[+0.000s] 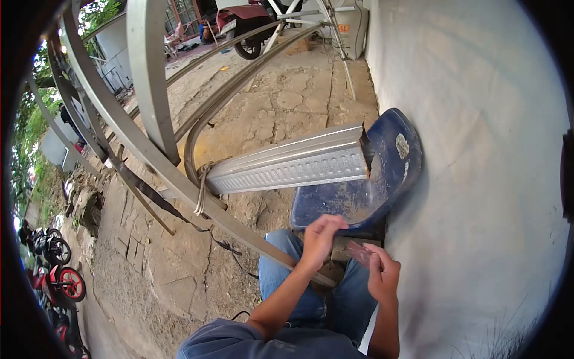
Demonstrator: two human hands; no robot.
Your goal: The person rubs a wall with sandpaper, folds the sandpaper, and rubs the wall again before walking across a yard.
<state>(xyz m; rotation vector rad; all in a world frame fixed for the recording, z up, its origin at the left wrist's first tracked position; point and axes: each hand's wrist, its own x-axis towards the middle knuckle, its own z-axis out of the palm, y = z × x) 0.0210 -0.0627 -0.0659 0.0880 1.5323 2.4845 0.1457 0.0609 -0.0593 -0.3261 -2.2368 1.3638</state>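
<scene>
My left hand (320,239) is above my knee at the near edge of a worn blue plastic seat (341,200), its fingers curled together; what they hold, if anything, is too small to make out. To its right, my right hand (382,272) grips a small reddish-brown, partly see-through piece (359,253) between thumb and fingers, pointing toward my left hand. The two hands are apart. A ribbed silvery metal profile (293,164) lies beyond them, its cut end over the blue seat and its other end tied to a curved metal frame.
Curved metal bars (227,224) cross the left side and reach down to my legs. A pale wall (466,179) rises close on the right. Cracked ground (161,275) lies below. Motorcycles (70,284) stand at the lower left, another vehicle (245,30) at the top.
</scene>
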